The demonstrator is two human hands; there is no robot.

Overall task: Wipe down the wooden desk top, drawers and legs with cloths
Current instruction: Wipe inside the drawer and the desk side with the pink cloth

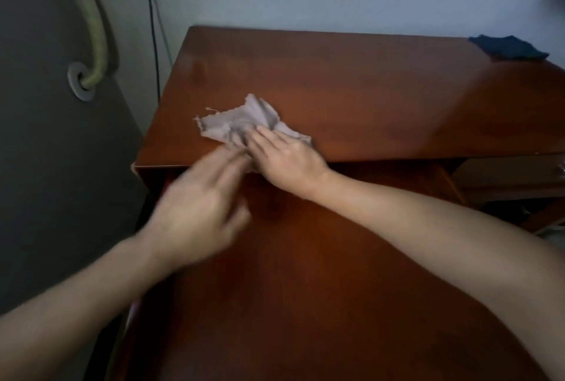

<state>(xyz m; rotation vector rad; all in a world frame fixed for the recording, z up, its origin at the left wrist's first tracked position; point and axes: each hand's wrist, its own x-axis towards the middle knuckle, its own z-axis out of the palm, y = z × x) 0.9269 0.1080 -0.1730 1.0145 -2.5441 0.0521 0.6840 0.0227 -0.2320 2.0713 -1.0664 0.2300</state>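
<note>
Near the desk top's (351,90) front-left edge lies the crumpled grey cloth (244,124). Right hand (287,160) rests flat on it, fingers straight. Left hand (198,206) hovers just before the cloth, fingers extended, blurred, probably touching nothing. Dark blue cloth (509,48) sits far from it, at the back-right corner.

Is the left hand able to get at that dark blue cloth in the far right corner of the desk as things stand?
Probably not easily. The dark blue cloth lies at the far right corner, while the left hand hovers near the left front edge, and the right hand, flat on the grey cloth, crosses its path.
</note>
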